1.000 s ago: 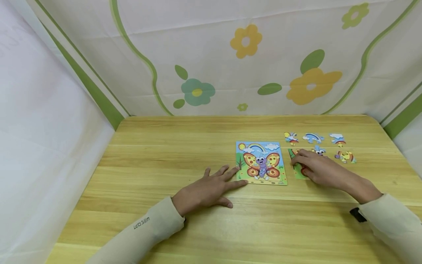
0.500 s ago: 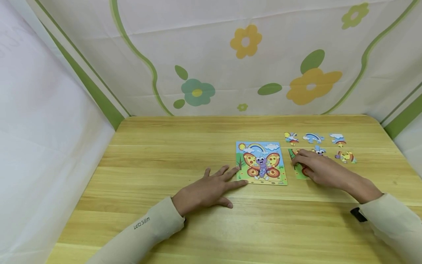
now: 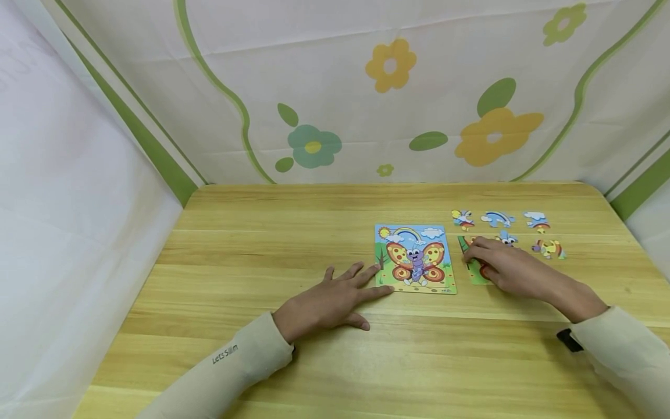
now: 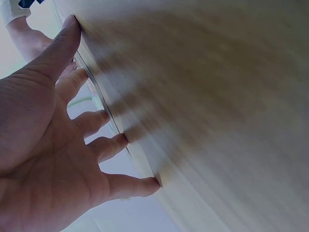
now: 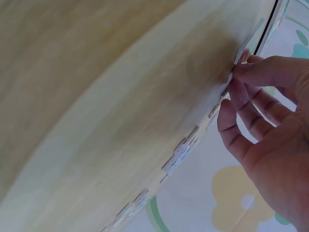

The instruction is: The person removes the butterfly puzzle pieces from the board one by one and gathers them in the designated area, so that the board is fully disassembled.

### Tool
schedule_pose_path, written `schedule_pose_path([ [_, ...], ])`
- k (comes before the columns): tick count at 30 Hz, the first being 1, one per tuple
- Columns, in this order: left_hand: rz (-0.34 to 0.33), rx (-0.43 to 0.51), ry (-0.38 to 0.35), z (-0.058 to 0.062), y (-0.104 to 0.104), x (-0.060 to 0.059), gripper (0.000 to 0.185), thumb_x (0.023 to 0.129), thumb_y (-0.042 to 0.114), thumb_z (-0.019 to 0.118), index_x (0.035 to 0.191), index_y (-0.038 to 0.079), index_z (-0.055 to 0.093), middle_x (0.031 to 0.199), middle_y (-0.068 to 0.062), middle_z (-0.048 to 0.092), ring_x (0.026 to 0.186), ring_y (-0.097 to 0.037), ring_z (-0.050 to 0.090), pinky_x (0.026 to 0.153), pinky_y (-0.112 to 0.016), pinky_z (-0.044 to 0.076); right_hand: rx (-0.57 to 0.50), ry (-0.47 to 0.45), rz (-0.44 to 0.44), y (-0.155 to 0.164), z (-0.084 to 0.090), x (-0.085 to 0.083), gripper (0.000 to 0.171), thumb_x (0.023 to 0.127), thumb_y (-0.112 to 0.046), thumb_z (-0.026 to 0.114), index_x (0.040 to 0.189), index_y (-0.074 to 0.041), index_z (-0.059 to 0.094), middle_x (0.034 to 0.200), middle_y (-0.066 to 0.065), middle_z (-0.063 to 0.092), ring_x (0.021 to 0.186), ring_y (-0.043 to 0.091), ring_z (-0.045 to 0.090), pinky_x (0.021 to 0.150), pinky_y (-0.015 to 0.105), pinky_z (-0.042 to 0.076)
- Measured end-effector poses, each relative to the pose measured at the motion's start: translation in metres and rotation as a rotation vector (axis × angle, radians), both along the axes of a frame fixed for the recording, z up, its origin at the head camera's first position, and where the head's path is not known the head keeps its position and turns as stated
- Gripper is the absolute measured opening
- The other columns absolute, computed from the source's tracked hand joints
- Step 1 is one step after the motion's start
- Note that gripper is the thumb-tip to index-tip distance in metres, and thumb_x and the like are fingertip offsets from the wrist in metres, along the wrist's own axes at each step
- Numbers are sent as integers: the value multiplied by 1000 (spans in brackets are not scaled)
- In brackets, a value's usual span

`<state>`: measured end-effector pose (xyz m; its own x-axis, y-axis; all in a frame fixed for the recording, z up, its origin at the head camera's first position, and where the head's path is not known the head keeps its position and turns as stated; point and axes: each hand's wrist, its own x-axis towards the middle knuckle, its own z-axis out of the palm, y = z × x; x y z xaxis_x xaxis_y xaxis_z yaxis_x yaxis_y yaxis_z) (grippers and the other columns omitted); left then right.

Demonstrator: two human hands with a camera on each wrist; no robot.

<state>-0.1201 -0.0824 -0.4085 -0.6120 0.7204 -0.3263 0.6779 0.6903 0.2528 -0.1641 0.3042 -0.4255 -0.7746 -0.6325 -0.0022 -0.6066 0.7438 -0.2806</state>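
A square butterfly puzzle board point(image 3: 416, 262) lies flat on the table, its picture whole under a sun, rainbow and clouds. My left hand point(image 3: 330, 299) rests on the tabletop with fingers spread, two fingertips right at the board's left and lower-left edge. Right of the board, my right hand point(image 3: 510, 270) reaches over loose puzzle pieces. Thumb and fingers pinch at a puzzle piece point(image 5: 231, 76) in the right wrist view, mostly hidden by the fingertips. Just beyond the fingers lies a green corner piece point(image 3: 477, 276) with part of a red wing spot.
Behind the right hand lie a sun piece point(image 3: 463, 220), a rainbow piece point(image 3: 498, 219) and a cloud piece point(image 3: 536, 222). A yellow wing piece point(image 3: 548, 249) lies to its right, a blue piece point(image 3: 507, 238) partly behind it. A flowered curtain point(image 3: 335, 93) borders the wooden table point(image 3: 251, 244).
The right fingers shift very slightly over the pieces, and a little more of the green corner piece shows. The left hand and the board stay where they were.
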Motion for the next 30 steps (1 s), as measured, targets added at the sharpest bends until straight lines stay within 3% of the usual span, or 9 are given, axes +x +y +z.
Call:
schedule_pose_path([
  [14,0,-5,-3,1,0,0,79,96,56,63,165,43,27,179,-2,7,164,-35,15,115,-77,30,-16,-6,-13,3,2,0,34,91,8,71,117,-14,73,118,1,66,108,23,65,85,45,55],
  [19,-6,-6,9,2,1,0,79,96,55,63,165,42,28,179,-3,8,163,-36,17,114,-77,32,-39,58,19,3,4,1,35,88,9,74,116,-13,72,117,0,67,105,21,65,80,41,56],
  [23,-12,2,12,3,1,1,79,96,54,63,166,40,29,178,-5,9,163,-37,18,112,-77,35,-52,104,43,-7,7,0,37,86,13,69,115,-9,72,116,2,67,107,23,66,82,43,57],
  [30,-24,32,6,4,7,1,76,98,52,63,165,38,31,178,-7,11,163,-37,17,112,-78,35,-72,73,44,-29,15,0,34,90,12,67,116,-9,73,116,4,68,109,25,67,85,44,58],
])
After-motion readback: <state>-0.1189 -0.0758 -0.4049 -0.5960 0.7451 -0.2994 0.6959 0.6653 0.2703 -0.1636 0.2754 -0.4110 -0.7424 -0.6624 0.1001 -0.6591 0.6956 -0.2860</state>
